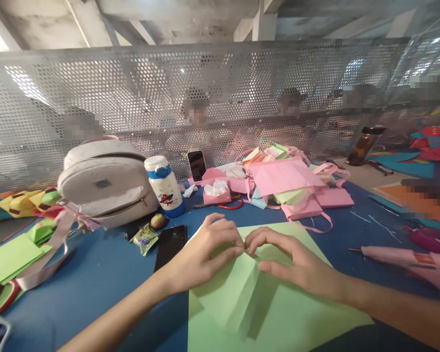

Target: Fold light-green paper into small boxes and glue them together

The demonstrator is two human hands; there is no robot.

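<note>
The left hand (214, 247) pinches the top of the folded green paper (227, 293); the right hand (295, 259) curls at its upper edge, grip indeterminate. Creases are formed; the green sheet (297, 313) below the fingers lies flat, apparently unfolded.

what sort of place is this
Likely a shared craft workspace, perhaps a workshop or classroom: green paper and a pink glue gun lie on a blue table, and people show through a perforated metal partition.

Bottle (164, 188) right of backpack (104, 188), sheet (289, 313) on table (84, 274)
</note>
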